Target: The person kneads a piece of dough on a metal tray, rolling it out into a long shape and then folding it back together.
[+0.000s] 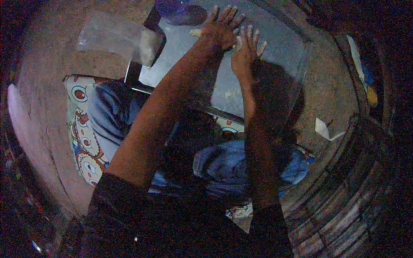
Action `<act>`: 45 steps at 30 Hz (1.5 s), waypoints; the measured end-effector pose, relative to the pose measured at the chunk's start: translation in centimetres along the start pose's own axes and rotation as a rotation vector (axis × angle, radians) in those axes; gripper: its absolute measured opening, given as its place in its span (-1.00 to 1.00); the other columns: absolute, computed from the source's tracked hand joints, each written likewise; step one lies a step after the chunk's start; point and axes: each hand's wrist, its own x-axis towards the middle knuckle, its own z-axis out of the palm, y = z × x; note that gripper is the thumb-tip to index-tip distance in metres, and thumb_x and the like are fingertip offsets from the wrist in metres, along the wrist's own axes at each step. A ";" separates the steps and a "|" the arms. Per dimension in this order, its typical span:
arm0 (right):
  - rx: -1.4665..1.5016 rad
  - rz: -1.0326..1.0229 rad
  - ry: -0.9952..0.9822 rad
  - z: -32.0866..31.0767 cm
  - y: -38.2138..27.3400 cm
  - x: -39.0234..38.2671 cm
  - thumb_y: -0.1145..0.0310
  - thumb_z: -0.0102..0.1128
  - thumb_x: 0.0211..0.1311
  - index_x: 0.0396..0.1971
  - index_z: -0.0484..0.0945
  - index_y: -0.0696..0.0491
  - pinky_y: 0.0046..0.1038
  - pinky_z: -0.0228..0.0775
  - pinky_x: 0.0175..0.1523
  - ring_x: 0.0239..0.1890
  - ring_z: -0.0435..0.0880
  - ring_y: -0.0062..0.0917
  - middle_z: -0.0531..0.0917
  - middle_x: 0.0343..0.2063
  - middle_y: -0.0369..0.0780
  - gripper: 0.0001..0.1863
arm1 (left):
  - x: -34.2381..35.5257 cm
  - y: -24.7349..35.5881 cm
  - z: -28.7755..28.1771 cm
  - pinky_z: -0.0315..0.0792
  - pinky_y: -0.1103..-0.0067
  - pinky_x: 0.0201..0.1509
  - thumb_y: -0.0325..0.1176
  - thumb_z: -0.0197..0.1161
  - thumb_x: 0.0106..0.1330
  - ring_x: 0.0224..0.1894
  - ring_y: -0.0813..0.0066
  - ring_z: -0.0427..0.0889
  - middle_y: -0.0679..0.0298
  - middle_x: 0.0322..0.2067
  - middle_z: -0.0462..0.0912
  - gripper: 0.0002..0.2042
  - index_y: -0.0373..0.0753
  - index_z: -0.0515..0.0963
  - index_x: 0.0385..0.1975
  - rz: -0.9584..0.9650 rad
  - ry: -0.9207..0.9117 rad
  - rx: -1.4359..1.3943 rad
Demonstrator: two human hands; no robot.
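Note:
Both of my hands reach out over a low grey board [228,95] with a smooth, slightly shiny top and dark edges. My left hand [220,29] lies palm down near the far side, its fingers spread. Close beside it on the right, my right hand [246,52] is also palm down with fingers apart. Whitish residue shows on the fingertips. A small pale piece [195,32] sits on the board just left of my left hand. Whatever may be under the palms is hidden.
A purple container [171,6] stands at the board's far left. Left of the board lies a clear plastic bag [109,36] with pale contents at one end. A cartoon-print cushion [81,129] is under my legs. A white scrap [326,130] lies on the floor at right.

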 end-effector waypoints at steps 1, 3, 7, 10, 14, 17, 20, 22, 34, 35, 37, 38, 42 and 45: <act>-0.069 0.014 -0.060 0.0 0.2 0.1 0.22 -0.20 0.33 0.23 0.19 -0.03 0.13 -0.44 0.31 0.36 -0.10 -0.12 0.04 0.31 -0.10 -0.53 | 0.0 -0.3 -0.4 -0.25 0.21 0.40 -0.03 -0.19 0.33 0.39 0.30 -0.13 0.24 0.34 -0.06 -0.45 -0.07 0.05 0.29 0.025 -0.016 0.009; -0.102 0.040 -0.027 0.4 0.3 1.0 0.21 -0.20 0.32 0.26 0.11 -0.03 0.12 -0.44 0.31 0.36 -0.11 -0.10 0.01 0.32 -0.07 -0.49 | 1.0 -1.0 -0.3 -0.30 0.04 0.35 -0.06 -0.22 0.34 0.39 0.11 -0.23 0.14 0.35 -0.12 -0.47 -0.07 0.04 0.30 0.139 -0.100 -0.074; -0.123 0.129 0.025 0.5 0.6 3.1 0.13 -0.16 0.28 0.32 -0.04 -0.09 0.13 -0.40 0.30 0.36 -0.16 -0.07 -0.09 0.32 0.01 -0.37 | 2.3 -1.3 3.4 -0.22 0.15 0.38 -0.16 -0.21 0.35 0.35 0.02 -0.07 -0.02 0.28 0.04 -0.52 -0.33 0.21 0.17 0.053 0.293 -0.473; -0.181 0.106 0.058 1.7 2.3 4.7 0.10 -0.14 0.25 0.32 -0.07 -0.10 0.16 -0.35 0.29 0.36 -0.19 0.00 -0.13 0.32 0.04 -0.34 | 0.4 -0.8 1.6 -0.18 0.19 0.38 -0.16 -0.22 0.35 0.33 0.01 0.01 -0.07 0.25 0.11 -0.52 -0.34 0.21 0.17 0.064 0.257 -0.546; -0.211 0.068 0.090 1.6 3.0 6.1 0.12 -0.13 0.26 0.32 -0.07 -0.06 0.14 -0.34 0.30 0.37 -0.19 -0.07 -0.11 0.33 -0.03 -0.34 | -1.6 -0.6 1.5 -0.19 0.15 0.37 -0.13 -0.25 0.35 0.33 0.01 0.01 -0.06 0.26 0.10 -0.50 -0.28 0.17 0.21 0.125 0.246 -0.551; -0.185 0.113 0.062 0.8 2.1 7.0 0.17 -0.07 0.25 0.30 -0.01 0.03 0.07 -0.30 0.32 0.36 -0.20 -0.05 -0.09 0.33 -0.01 -0.34 | -1.2 -1.3 1.5 -0.22 0.09 0.35 -0.10 -0.29 0.35 0.34 0.03 -0.01 -0.04 0.26 0.09 -0.48 -0.23 0.13 0.24 0.107 0.185 -0.549; -0.164 0.122 0.079 0.2 1.4 7.2 0.20 -0.09 0.26 0.27 0.08 0.05 0.04 -0.30 0.33 0.36 -0.17 -0.03 -0.05 0.31 0.02 -0.40 | 0.3 -1.9 1.9 -0.24 0.04 0.33 -0.07 -0.32 0.36 0.35 0.03 -0.05 -0.02 0.27 0.07 -0.47 -0.21 0.12 0.25 0.081 0.151 -0.470; -0.157 0.080 0.077 -0.1 1.7 7.0 0.19 -0.14 0.28 0.27 0.07 0.00 0.04 -0.38 0.34 0.37 -0.15 -0.15 -0.03 0.33 -0.09 -0.43 | 1.6 -2.4 2.8 -0.26 0.02 0.33 -0.07 -0.31 0.35 0.36 0.02 -0.07 -0.01 0.29 0.05 -0.47 -0.20 0.12 0.26 0.071 0.138 -0.391; -0.138 -0.064 -0.227 -2.0 0.1 7.1 0.20 -0.23 0.33 0.21 0.24 -0.05 -0.03 -0.46 0.37 0.37 -0.09 -0.24 0.09 0.31 -0.19 -0.54 | 5.3 -5.7 6.9 -0.36 0.18 0.40 -0.08 -0.19 0.33 0.39 0.15 -0.19 0.06 0.32 -0.05 -0.47 -0.27 0.16 0.23 0.315 0.136 -0.404; -0.078 -0.161 -0.201 -2.1 0.9 7.0 0.18 -0.20 0.33 0.24 0.20 -0.04 -0.04 -0.42 0.37 0.37 -0.09 -0.24 0.08 0.31 -0.19 -0.51 | 5.3 -5.7 6.7 -0.34 0.21 0.40 -0.08 -0.19 0.33 0.39 0.15 -0.18 0.05 0.32 -0.04 -0.47 -0.28 0.18 0.22 0.314 0.110 -0.393; -0.137 -0.147 -0.243 -1.7 0.7 7.1 0.18 -0.18 0.32 0.25 0.17 -0.05 -0.04 -0.40 0.37 0.37 -0.09 -0.24 0.08 0.31 -0.19 -0.50 | 4.7 -5.5 7.0 -0.30 0.25 0.41 -0.09 -0.20 0.34 0.38 0.14 -0.16 0.03 0.31 -0.01 -0.48 -0.31 0.21 0.19 0.301 0.146 -0.403; -0.166 -0.141 -0.263 -1.6 0.5 7.1 0.18 -0.17 0.32 0.26 0.16 -0.06 -0.04 -0.39 0.37 0.37 -0.09 -0.24 0.08 0.31 -0.19 -0.49 | 4.5 -5.5 7.1 -0.28 0.27 0.41 -0.10 -0.21 0.34 0.38 0.13 -0.14 0.02 0.30 0.01 -0.49 -0.33 0.22 0.18 0.293 0.164 -0.407; -0.347 -0.239 -0.221 0.5 2.5 4.7 0.14 -0.24 0.34 0.34 -0.14 -0.13 0.00 -0.43 0.37 0.40 -0.21 -0.35 -0.14 0.36 -0.28 -0.39 | 3.1 -4.7 4.9 -0.24 0.28 0.41 -0.06 -0.21 0.34 0.36 0.10 -0.08 0.00 0.28 0.07 -0.46 -0.36 0.22 0.17 0.287 0.126 -0.531; -0.282 -0.303 -0.212 0.2 1.3 3.4 0.04 -0.23 0.32 0.34 -0.17 -0.03 -0.03 -0.44 0.37 0.40 -0.26 -0.28 -0.16 0.36 -0.25 -0.32 | 1.4 -4.0 8.0 -0.17 0.28 0.40 -0.02 -0.10 0.30 0.37 0.18 -0.06 0.14 0.31 0.01 -0.43 -0.19 0.14 0.24 0.230 0.256 -0.442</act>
